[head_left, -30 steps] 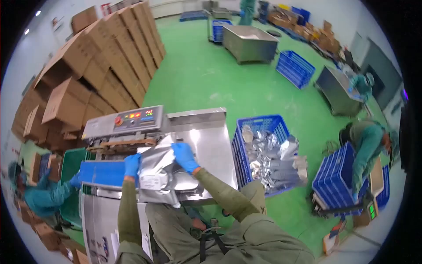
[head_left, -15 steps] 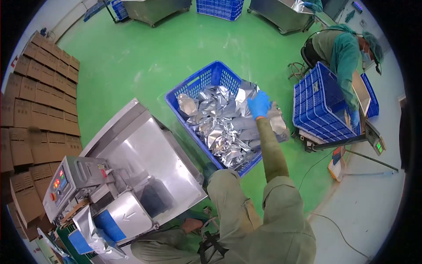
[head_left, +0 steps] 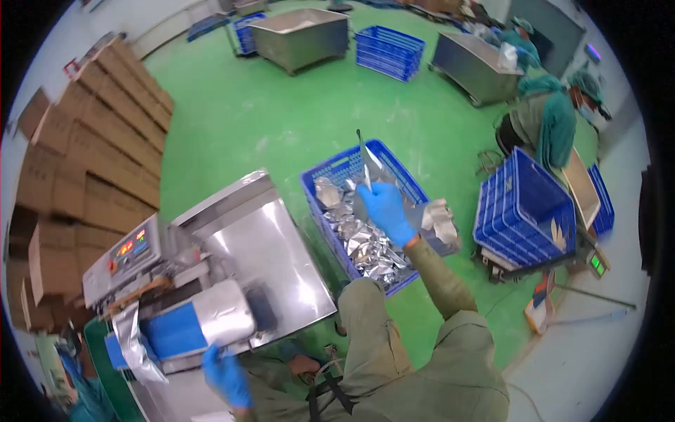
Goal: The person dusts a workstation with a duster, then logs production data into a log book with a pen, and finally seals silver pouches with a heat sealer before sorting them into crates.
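Observation:
My right hand (head_left: 387, 211), in a blue glove, is closed on a silver foil pouch (head_left: 374, 167) raised edge-up over a blue crate (head_left: 325, 219). Crumpled silver foil pouches (head_left: 365, 243) fill much of that crate. Down at the left, my blue-gloved left hand (head_left: 226, 378) is held near the front edge of the machine's conveyor, fingers a little apart and nothing visible in them. Another silver pouch (head_left: 133, 344) lies across the blue conveyor belt (head_left: 172, 330). A control box with lit red digits (head_left: 130, 246) stands behind the belt.
A steel tub (head_left: 271, 239) adjoins the machine. Stacked cartons (head_left: 105, 155) line the left wall. To the right, a person (head_left: 555, 126) bends beside a blue crate (head_left: 524, 218) on a scale. Steel carts (head_left: 299, 42) and another crate (head_left: 390, 53) stand farther back.
My right hand has lifted a foil pouch from the crate's pile. My left hand has come into view by the conveyor. The camera view has shifted, showing more of the room's far side.

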Demonstrator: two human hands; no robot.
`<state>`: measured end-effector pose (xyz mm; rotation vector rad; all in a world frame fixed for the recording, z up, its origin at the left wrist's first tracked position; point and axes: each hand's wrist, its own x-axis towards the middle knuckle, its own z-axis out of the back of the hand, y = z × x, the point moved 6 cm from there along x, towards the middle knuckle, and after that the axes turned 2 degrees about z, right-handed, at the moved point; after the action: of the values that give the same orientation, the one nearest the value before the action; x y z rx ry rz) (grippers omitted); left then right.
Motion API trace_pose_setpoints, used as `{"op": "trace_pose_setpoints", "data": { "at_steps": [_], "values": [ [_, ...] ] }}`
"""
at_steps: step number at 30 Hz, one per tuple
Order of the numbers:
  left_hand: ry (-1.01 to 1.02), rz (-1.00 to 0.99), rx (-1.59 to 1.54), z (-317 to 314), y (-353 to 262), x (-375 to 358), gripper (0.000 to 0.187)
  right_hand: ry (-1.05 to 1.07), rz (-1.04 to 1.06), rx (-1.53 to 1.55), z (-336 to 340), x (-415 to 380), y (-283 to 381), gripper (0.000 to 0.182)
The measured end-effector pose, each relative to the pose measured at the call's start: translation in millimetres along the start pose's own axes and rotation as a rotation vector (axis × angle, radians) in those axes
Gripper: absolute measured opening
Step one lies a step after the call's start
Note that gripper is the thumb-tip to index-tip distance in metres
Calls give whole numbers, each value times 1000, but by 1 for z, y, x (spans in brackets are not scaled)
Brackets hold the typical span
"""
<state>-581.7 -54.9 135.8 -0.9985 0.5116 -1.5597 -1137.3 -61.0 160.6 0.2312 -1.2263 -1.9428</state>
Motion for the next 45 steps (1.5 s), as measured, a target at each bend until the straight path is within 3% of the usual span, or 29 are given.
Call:
{"op": "trace_pose_setpoints", "data": {
  "at_steps": [2, 3, 5, 7, 9, 10, 13, 14, 16, 17, 18, 19, 21, 23, 25, 26, 29, 30, 32, 33, 34, 35, 36, 37, 38, 39, 41, 43, 45],
  "values": [
    [377, 18, -152, -80, -81, 17, 59, 77, 88, 142, -3, -37, 100, 42],
    [465, -190, -64, -110, -97, 25, 84, 103, 149, 220, -8, -59, 145, 44],
    [413, -424, -27, -131, -130, 53, 103, 260, 249, 286, -22, -107, 222, 44],
    [471, -259, -205, -131, -96, 94, 93, 386, 360, 384, -44, -141, 282, 43],
    [561, -74, -347, -78, -63, 113, 82, 458, 472, 518, -64, -167, 327, 43],
    [611, 11, -421, -54, -48, 117, 76, 587, 444, 379, -83, -172, 327, 34],
    [346, -246, -132, -6, -24, 109, 57, 368, 441, 636, -108, -163, 331, 26],
    [354, -117, -299, 0, -8, 104, 52, 379, 465, 545, -129, -162, 326, 25],
    [452, -131, -24, 9, -14, 110, 52, 371, 501, 342, -166, -160, 309, 24],
    [519, -147, 99, 3, -20, 109, 52, 502, 500, 283, -179, -163, 310, 23],
    [536, -26, -246, -5, 30, 108, 52, 607, 484, 214, -189, -165, 310, 23],
    [482, 125, -60, 4, 29, 112, 43, 565, 555, 142, -188, -162, 314, 19],
    [521, -80, -80, 51, -66, 113, 56, 419, 708, 338, -181, -149, 296, 25],
    [547, -136, -328, 64, -61, 127, 56, 545, 600, 230, -167, -142, 299, 32],
    [700, -392, -90, 63, -84, 138, 45, 470, 643, 153, -167, -146, 294, 20],
    [403, -624, 17, 70, -59, 136, 35, 446, 692, 43, -166, -151, 298, 17],
    [433, -651, 316, 88, -71, 159, 30, 209, 1071, -95, -146, -147, 280, 13],
    [364, -792, 466, 99, -66, 159, 32, 199, 1242, -87, -150, -144, 259, 13],
    [284, -926, 382, 82, -34, 156, 36, 324, 1181, -46, -156, -148, 229, 15],
    [273, -877, 349, 86, -46, 150, 38, 276, 1154, -79, -158, -149, 222, 17],
    [262, -828, 314, 92, -58, 143, 41, 88, 1083, 144, -134, -158, 231, 30],
    [249, -780, 278, 98, -71, 135, 44, 164, 926, 296, -150, -153, 221, 37],
    [150, -720, 130, 91, -71, 130, 38, 178, 945, 340, -157, -157, 230, 33],
    [51, -508, -102, 79, -59, 126, 33, 235, 873, 403, -180, -158, 216, 29],
    [-48, -244, -339, 72, -41, 122, 28, 323, 506, 608, -170, -165, 222, 23],
    [-137, -24, -490, 68, -35, 119, 23, 283, 395, 591, -162, -168, 233, 19],
    [-108, -24, -485, 66, -48, 133, 15, 252, 158, 614, -163, -164, 232, 18],
    [68, 149, -610, 42, -27, 157, 19, 265, 20, 647, -176, -150, 223, 21],
    [161, 320, -527, -16, 61, 184, 20, 297, -26, 682, -208, -140, 209, 24]
  ]
}}
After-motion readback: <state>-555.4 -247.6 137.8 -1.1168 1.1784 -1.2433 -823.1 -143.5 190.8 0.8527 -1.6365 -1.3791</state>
